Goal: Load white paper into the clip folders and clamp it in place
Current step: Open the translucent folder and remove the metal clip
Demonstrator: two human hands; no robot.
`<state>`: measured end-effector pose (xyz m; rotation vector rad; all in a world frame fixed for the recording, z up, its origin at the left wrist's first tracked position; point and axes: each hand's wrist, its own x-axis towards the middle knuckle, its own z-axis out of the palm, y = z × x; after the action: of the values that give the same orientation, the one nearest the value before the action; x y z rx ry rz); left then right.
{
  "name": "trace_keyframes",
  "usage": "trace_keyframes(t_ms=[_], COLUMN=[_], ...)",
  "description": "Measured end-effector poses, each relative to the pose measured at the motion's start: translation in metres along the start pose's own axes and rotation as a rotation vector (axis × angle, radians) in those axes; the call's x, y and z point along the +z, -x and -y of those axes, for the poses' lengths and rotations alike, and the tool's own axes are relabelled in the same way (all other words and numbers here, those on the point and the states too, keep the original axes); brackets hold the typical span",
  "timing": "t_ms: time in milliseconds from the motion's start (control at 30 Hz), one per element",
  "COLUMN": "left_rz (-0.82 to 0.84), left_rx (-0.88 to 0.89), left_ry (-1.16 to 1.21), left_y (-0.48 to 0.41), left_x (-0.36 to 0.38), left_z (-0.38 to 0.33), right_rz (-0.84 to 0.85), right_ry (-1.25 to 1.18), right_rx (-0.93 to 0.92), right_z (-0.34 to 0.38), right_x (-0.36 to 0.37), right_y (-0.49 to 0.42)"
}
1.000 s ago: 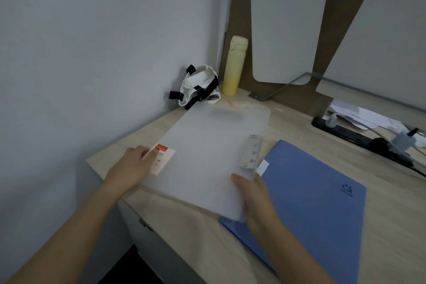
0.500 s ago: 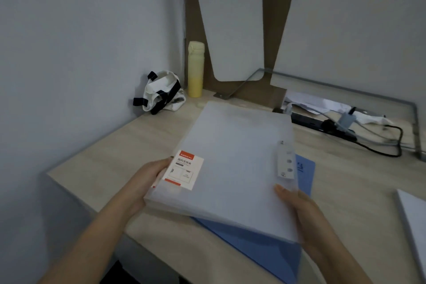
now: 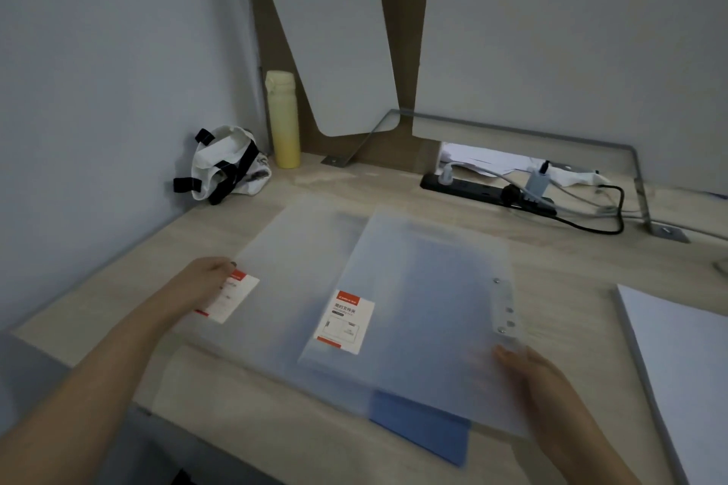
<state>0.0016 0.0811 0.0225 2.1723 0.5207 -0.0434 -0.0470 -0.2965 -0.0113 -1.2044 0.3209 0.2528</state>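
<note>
Two translucent white clip folders lie on the wooden desk point(image 3: 571, 287). My left hand point(image 3: 203, 283) grips the left folder point(image 3: 287, 272) at its red-and-white label. My right hand point(image 3: 535, 370) holds the near right corner of the right folder point(image 3: 429, 307), beside its riveted clip strip; this folder overlaps the left one and is motion-blurred. A blue folder point(image 3: 425, 429) sticks out from under it at the front. A stack of white paper point(image 3: 681, 358) lies at the right edge.
A yellow bottle point(image 3: 282, 120) and a white bag with black straps point(image 3: 224, 165) stand in the back left corner by the wall. A black power strip point(image 3: 484, 191) with plugs and cables runs along the back, under a metal frame.
The two folders, held together as one stack before, have come apart: my right hand drew the upper one to the right, my left hand keeps the other at the left. The camera view swung right.
</note>
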Motion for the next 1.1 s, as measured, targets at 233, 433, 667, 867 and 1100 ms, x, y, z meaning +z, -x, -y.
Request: trace_keyframes(t_ms=[233,433,667,867,1100], left_rz=[-0.089,0.249,0.144,0.049,0.059], left_rx=[0.392,0.509,0.6,0.53,0.457], left_ry=[-0.5,-0.474,-0.681,-0.668,-0.703], left_y=[0.022,0.059,0.045,0.019,-0.002], left_x=[0.045,0.124,0.138,0.112,0.067], left_z=[-0.001,-0.021,-0.002,0.018,0.044], right_rz=[-0.075,-0.121,-0.137,-0.148,-0.197], right_ry=[0.025,0.032,0.044,0.038,0.118], right_rx=[-0.016,-0.056,-0.017,-0.044,-0.054], right_z=[-0.009,0.018,0.023,0.008,0.005], right_x=[0.004,-0.017,-0.05,-0.059,-0.063], right_y=[0.004,0.013,0.026,0.028,0.035])
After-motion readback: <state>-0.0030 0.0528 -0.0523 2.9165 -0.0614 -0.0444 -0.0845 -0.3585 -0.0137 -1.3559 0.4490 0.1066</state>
